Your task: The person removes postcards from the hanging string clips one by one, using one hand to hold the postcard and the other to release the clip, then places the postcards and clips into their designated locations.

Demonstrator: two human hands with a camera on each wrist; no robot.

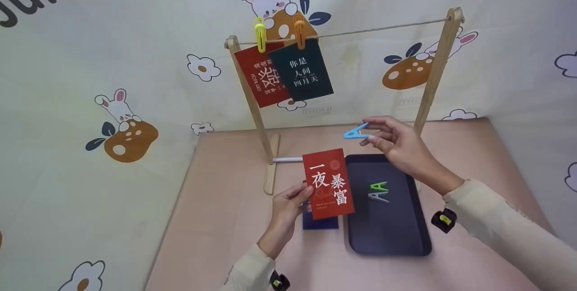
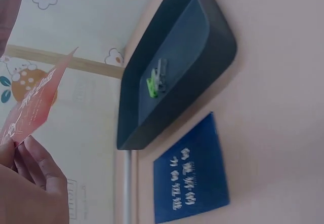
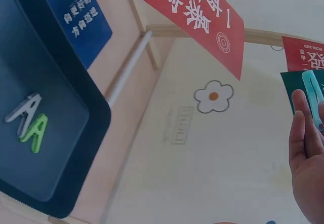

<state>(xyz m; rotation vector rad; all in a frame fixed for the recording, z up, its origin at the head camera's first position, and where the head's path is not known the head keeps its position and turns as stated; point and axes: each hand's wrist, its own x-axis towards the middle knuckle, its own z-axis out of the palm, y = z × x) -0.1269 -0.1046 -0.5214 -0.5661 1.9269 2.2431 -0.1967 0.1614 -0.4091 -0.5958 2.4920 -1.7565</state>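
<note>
At the upper left of centre in the head view, a red card is hanging from the string under a yellow clothespin, and a dark green card is hanging just right of it, overlapping it, under an orange clothespin. The pegging looks about half done: two cards are hanging, one is waiting in the hand and one is lying below.

At the lower centre, the left hand is pinching the left edge of a red-and-white card between thumb and fingers, the card extending rightward from them, well below the string. Partly behind it, a blue card is lying on the pink surface, just left of the dark tray. Inside the tray, a green clothespin and a grey clothespin are lying side by side, seemingly remaining for use.

Right of centre, the right hand is holding a light-blue clothespin by its handles, thumb and fingers standing partly apart across them; its clamping end is pointing left, above the red-and-white card and not touching it.
</note>
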